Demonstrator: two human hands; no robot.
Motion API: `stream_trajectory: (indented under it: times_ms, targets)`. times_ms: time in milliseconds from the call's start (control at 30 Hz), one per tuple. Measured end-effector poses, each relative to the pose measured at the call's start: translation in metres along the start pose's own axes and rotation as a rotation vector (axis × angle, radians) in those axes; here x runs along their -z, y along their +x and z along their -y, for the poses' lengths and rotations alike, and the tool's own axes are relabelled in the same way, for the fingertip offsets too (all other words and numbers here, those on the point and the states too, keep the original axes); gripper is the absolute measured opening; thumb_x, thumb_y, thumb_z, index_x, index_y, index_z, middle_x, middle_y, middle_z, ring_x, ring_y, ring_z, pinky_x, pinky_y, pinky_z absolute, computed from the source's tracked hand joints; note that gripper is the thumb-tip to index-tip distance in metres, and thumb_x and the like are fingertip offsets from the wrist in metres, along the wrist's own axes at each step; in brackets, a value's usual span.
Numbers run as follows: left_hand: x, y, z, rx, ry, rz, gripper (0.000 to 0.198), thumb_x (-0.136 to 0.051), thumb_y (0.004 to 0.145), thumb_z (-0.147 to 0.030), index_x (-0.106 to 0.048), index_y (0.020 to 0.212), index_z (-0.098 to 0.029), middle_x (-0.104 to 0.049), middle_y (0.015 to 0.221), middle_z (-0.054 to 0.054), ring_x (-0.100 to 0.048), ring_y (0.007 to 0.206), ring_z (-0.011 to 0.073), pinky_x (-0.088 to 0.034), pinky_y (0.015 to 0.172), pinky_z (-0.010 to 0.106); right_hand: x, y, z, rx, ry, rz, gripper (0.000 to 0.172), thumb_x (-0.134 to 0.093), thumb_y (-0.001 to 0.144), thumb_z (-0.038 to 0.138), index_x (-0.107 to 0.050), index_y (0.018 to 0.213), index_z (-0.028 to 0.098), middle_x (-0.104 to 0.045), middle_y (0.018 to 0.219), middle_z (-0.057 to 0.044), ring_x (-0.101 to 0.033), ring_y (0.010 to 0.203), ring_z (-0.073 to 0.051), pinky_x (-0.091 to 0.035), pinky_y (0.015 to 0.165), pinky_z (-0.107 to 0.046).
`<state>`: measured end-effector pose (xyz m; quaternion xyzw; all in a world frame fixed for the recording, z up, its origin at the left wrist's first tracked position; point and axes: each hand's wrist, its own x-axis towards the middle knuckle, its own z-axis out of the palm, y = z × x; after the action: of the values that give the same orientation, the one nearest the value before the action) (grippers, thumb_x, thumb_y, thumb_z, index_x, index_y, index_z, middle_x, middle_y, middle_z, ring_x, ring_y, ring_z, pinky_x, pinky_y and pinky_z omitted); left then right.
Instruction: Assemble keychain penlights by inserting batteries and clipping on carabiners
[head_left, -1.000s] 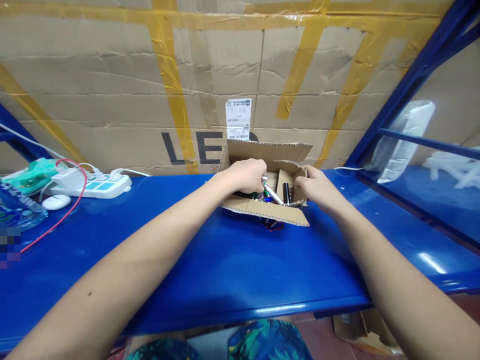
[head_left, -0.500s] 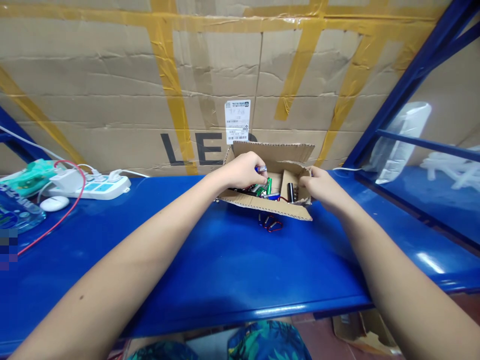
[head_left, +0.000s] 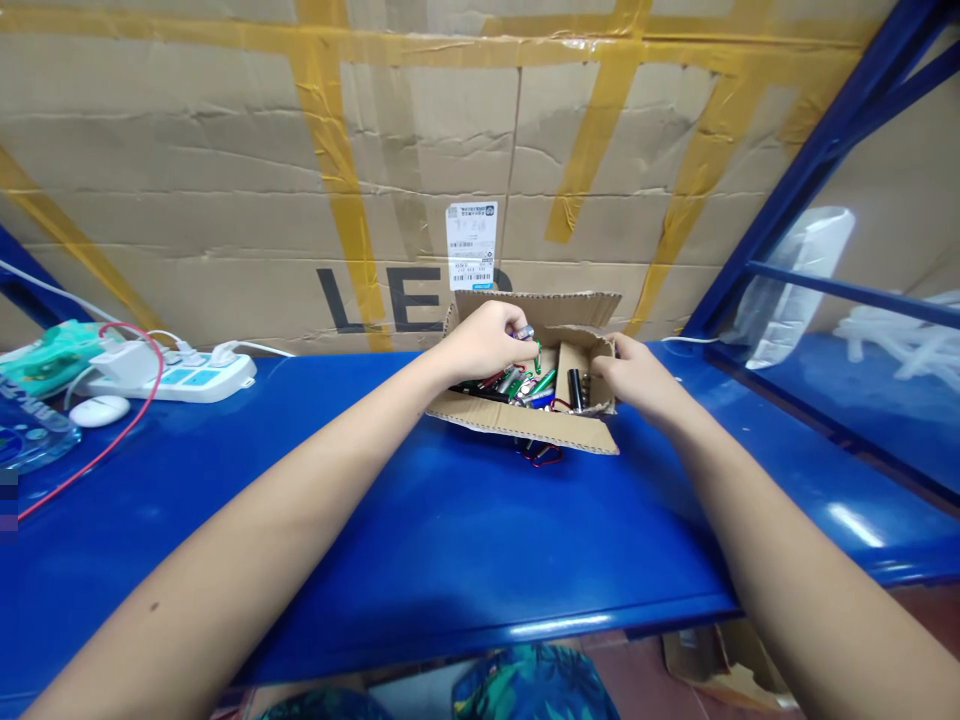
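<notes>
A small open cardboard box [head_left: 540,432] stands on the blue table [head_left: 450,560]. My left hand [head_left: 487,342] is over its left part, fingers pinched on a small silvery metal cylinder [head_left: 525,332]. Just below the fingertips a green carabiner clip [head_left: 538,358] shows, and I cannot tell whether it hangs from the cylinder. My right hand [head_left: 630,368] grips the box's right wall. Inside lie several small metal tubes in green, silver, red and blue. A black cylinder [head_left: 576,390] leans by the cardboard divider [head_left: 570,360]. A red carabiner clip [head_left: 546,456] lies in front of the box.
A large taped carton [head_left: 225,200] rises behind the table. On the left are a power strip [head_left: 210,378], a white mouse-like object [head_left: 100,411], a red cable [head_left: 112,450] and a plastic bottle [head_left: 30,430]. A blue metal frame [head_left: 795,180] stands right; another box [head_left: 720,660] lies below.
My left hand has lifted slightly relative to the box, and more of the tubes and the green clip show beneath it. My right hand stays on the box wall. The view has shifted a little.
</notes>
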<state>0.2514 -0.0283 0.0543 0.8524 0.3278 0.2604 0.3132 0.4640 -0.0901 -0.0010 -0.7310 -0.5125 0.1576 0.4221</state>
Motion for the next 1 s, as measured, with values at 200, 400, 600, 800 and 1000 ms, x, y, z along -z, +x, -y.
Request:
stream_trajectory:
  times_ms: [200,400,600,800,1000]
  targets:
    - [0.002,-0.008,0.003,0.008,0.033,0.019,0.004,-0.062,0.074,-0.014,-0.065,0.073,-0.015,-0.062,0.07,0.003,-0.05,0.06,0.011,-0.036,0.055,0.028,0.001,0.001,0.0,-0.047,-0.002,-0.025,0.031,-0.052,0.064,0.017,-0.06,0.094,0.017,-0.065,0.081,-0.007,-0.057,0.07,-0.021,-0.042,0.057,-0.029]
    - [0.005,-0.017,0.005,-0.093,-0.028,-0.066,0.002,-0.062,0.075,-0.015,-0.064,0.075,-0.015,-0.062,0.073,0.002,-0.051,0.065,0.0112,-0.038,0.063,0.028,0.007,0.009,-0.01,-0.098,0.1,-0.019,0.036,-0.052,0.063,0.016,-0.061,0.098,0.018,-0.065,0.081,-0.006,-0.056,0.063,-0.019,-0.043,0.053,-0.029]
    - [0.014,-0.039,0.004,-0.073,-0.13,-0.046,0.003,-0.064,0.074,-0.017,-0.062,0.073,-0.015,-0.055,0.067,-0.002,-0.047,0.06,0.0083,-0.036,0.06,0.025,0.019,0.017,-0.022,-0.083,0.101,-0.089,0.036,-0.054,0.062,0.015,-0.062,0.097,0.019,-0.062,0.075,-0.005,-0.053,0.057,-0.017,-0.041,0.051,-0.03]
    - [0.018,-0.072,0.025,0.163,-0.264,0.049,0.008,-0.065,0.077,-0.025,-0.062,0.077,-0.017,-0.059,0.065,-0.002,-0.041,0.047,0.0064,-0.029,0.047,0.023,0.025,0.02,-0.028,-0.115,0.088,-0.104,0.03,-0.054,0.062,0.014,-0.058,0.09,0.021,-0.055,0.067,-0.001,-0.048,0.05,-0.015,-0.035,0.043,-0.027]
    - [0.024,-0.091,0.039,0.233,-0.193,0.008,0.009,-0.063,0.077,-0.025,-0.066,0.076,-0.017,-0.067,0.077,0.001,-0.039,0.049,0.0058,-0.027,0.047,0.023,0.024,0.021,-0.031,-0.096,0.001,-0.081,0.034,-0.053,0.064,0.015,-0.058,0.098,0.02,-0.057,0.07,-0.002,-0.047,0.05,-0.014,-0.035,0.042,-0.026]
